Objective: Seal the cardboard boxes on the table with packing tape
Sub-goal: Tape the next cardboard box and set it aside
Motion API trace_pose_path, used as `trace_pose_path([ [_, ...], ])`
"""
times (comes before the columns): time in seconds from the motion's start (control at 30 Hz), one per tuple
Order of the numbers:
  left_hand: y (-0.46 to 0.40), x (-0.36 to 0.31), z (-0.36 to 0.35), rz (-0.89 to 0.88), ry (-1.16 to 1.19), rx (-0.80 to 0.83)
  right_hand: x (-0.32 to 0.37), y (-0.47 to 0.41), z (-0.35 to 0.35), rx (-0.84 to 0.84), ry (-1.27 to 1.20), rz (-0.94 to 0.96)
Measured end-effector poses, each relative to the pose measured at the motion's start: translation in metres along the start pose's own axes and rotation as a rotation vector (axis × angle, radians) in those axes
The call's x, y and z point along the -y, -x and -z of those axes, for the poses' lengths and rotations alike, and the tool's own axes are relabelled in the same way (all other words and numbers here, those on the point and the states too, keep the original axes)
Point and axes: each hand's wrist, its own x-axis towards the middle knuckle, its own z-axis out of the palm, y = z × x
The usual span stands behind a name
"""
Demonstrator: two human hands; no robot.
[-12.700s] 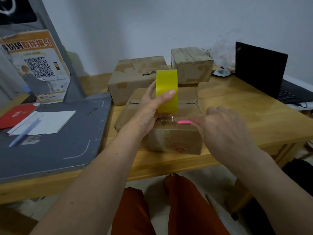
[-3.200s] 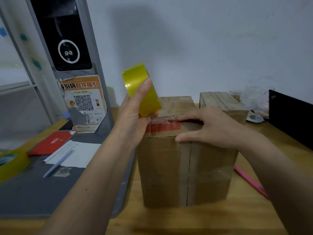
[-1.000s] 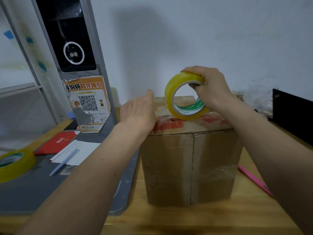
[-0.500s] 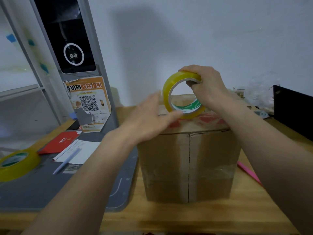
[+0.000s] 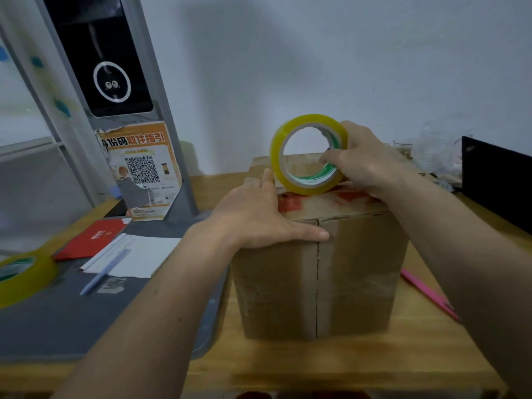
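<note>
Fingers (image 5: 331, 161) of our right hand (image 5: 365, 162) clamp the yellow tape roll (image 5: 308, 154) upright on the cardboard box (image 5: 357, 272) standing on the bench (image 5: 331, 364); left hand (image 5: 259, 217) lies flat, fingers spread, over the near top edge; keep that press firm, pull tape taut and straight along the seam.

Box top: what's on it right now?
On the box top: a tape roll on edge, held by the right hand; the left hand presses the near-left corner. The seam beneath is hidden.

Grey mat (image 5: 51, 321) on wooden desk (image 5: 331, 367): red booklet (image 5: 92, 239), white paper (image 5: 138, 259) with pale blue pen (image 5: 105, 271) across it. Orange QR-code poster (image 5: 141, 171) on grey kiosk (image 5: 112, 67). Pink pen (image 5: 429, 293) lies right, black laptop screen (image 5: 498, 180) behind.
</note>
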Motion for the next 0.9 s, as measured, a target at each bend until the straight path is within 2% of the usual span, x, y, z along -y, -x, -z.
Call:
trace_pose_path([
  [0.17, 0.008, -0.006, 0.003, 0.027, -0.030, 0.035, -0.008, -0.001, 0.024, -0.127, 0.089, 0.076],
  [0.33, 0.008, -0.007, 0.003, 0.025, -0.076, 0.058, -0.010, -0.004, 0.034, -0.131, 0.191, 0.169],
  [0.5, 0.004, -0.007, 0.004, 0.020, -0.105, 0.081, -0.015, -0.009, 0.060, -0.098, 0.359, 0.154],
  [0.9, -0.004, -0.044, 0.009, -0.024, -0.187, 0.206, -0.002, -0.003, 0.052, -0.114, 0.533, 0.177],
])
